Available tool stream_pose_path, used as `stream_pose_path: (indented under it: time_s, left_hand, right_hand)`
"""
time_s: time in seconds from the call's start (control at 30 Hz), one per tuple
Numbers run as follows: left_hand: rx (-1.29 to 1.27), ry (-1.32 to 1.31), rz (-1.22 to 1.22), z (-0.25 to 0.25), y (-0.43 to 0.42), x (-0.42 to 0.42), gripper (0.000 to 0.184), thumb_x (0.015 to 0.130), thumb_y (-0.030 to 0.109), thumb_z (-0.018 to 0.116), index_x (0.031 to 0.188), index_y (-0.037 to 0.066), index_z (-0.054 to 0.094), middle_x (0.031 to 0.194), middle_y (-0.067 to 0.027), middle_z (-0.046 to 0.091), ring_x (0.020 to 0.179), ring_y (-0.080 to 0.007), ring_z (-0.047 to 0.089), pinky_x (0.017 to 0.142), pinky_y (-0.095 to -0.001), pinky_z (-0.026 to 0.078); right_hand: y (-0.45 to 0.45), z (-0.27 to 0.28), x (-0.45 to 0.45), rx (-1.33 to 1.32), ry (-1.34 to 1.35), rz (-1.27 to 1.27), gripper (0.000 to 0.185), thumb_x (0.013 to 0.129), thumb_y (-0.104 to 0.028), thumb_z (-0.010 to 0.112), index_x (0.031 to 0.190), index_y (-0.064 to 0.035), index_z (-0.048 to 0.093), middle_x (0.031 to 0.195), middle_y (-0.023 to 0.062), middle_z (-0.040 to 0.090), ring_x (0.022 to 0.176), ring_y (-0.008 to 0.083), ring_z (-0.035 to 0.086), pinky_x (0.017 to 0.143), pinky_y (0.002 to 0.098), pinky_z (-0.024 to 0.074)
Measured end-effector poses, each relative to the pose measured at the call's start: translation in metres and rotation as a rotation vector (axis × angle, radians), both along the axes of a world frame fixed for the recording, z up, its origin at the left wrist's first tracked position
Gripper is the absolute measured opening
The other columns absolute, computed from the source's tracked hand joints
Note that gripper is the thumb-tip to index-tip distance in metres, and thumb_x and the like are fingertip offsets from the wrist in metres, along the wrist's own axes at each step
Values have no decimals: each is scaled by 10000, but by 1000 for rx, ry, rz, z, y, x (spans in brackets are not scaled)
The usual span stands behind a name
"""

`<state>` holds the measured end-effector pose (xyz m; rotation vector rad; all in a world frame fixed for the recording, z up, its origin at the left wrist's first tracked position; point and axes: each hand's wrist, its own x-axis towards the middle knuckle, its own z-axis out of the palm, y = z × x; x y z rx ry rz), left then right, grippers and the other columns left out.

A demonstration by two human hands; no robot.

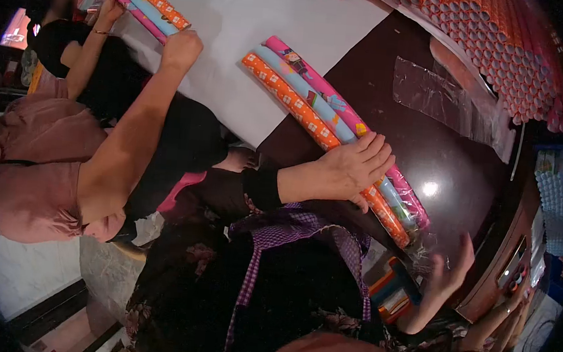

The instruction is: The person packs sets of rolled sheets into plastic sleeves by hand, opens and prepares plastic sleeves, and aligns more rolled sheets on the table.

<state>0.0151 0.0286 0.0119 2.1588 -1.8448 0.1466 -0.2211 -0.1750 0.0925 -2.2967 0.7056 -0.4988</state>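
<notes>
Three wrapped rolls (329,117) are clasped on the brown table (454,170) under the left hand (355,165); the right hand (447,272) is held, fingers wide, near their end.

My left forearm reaches across in front of me, its wrist (292,183) nearly straight. My left hand (352,165) lies palm down, back turned up, with the fingers (378,152) side by side, slightly bent and pointing away to my right. The thumb (361,202) sits apart from them, on the side nearer my body. On my other side, the right forearm (421,313) angles upward and my right hand (449,272) is raised clear, digits spread, well apart from the left. Blur hides its finer finger pose.
</notes>
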Motion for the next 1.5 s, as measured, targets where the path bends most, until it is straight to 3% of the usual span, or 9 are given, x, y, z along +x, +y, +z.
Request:
stream_pose_path:
  time_s: [0.07, 0.27, 0.57, 0.8, 0.9, 0.97, 1.07, 1.27, 1.5]
  left_hand:
    - [-9, -4, 0, 3, 0, 0, 1013, 631, 668, 650, 1298, -80, 502, 1319, -221, 495, 1280, -405, 413, 1120, -507, 268]
    - [-41, 42, 0, 4, 1, 1, 1015, 621, 654, 673, 1295, -85, 500, 1329, -228, 483, 1284, -414, 406, 1125, -512, 266]
    - [-234, 305, -38, -2, 6, 8, 909, 691, 586, 692, 1306, -52, 489, 1402, -226, 437, 1333, -405, 380, 1120, -503, 293]
    - [-603, 243, 791, -6, 84, 123, 422, 892, 335, 627, 1074, -45, 617, 1113, -212, 618, 1057, -400, 566, 927, -465, 440]
    - [-476, 153, 1018, -29, 115, 159, 400, 930, 315, 557, 1045, -61, 628, 1087, -245, 620, 1037, -411, 568, 908, -468, 445]
    - [-34, 513, 1200, -23, 117, 166, 499, 971, 414, 481, 1042, -54, 639, 1061, -221, 638, 1010, -364, 597, 886, -457, 455]
    - [-693, 1058, 1086, -30, 118, 164, 639, 994, 526, 381, 1071, -52, 643, 1031, -175, 659, 973, -298, 611, 850, -408, 471]
    - [-889, 1546, 1014, -12, 111, 160, 804, 985, 634, 268, 1241, -68, 565, 1173, -165, 612, 1089, -240, 572, 949, -346, 445]
    - [-777, 1355, 920, -2, 105, 154, 644, 996, 547, 409, 1190, -42, 582, 1089, -106, 625, 1000, -182, 578, 901, -323, 458]
  right_hand:
    - [10, 6, 22, -492, 452, 401, 979, 668, -295, 825, 1456, -13, 316, 1486, 172, 352, 1303, 363, 415, 1058, 491, 370]
    - [12, -17, 41, -287, 600, 435, 1172, 533, -247, 885, 1464, 36, 231, 1379, 247, 412, 1246, 419, 420, 1053, 493, 352]
    - [12, -21, 38, -40, 693, 158, 1075, 622, -132, 871, 1464, 19, 220, 1293, 268, 477, 1091, 423, 580, 844, 458, 524]
    - [-11, -40, 23, 123, 496, 144, 793, 681, -89, 848, 1315, 38, 388, 941, 232, 687, 873, 324, 698, 714, 387, 540]
    - [-10, -37, 24, 99, 533, 121, 630, 686, -64, 829, 1200, 36, 480, 851, 192, 684, 785, 276, 680, 672, 368, 528]
    - [-12, -36, 23, 122, 515, 110, 556, 682, -41, 815, 1147, 36, 520, 812, 165, 676, 738, 231, 656, 662, 355, 518]
    - [-16, -50, 8, -12, 496, 120, 525, 701, -49, 807, 1148, 12, 539, 811, 164, 682, 724, 233, 663, 667, 355, 522]
    - [-30, -75, -22, -137, 336, 47, 434, 783, -79, 772, 1160, -15, 566, 898, 169, 703, 829, 234, 700, 712, 321, 525]
    - [-36, -78, -33, -271, 260, 179, 493, 839, -83, 714, 1286, -71, 506, 846, 188, 688, 757, 300, 711, 625, 378, 549]
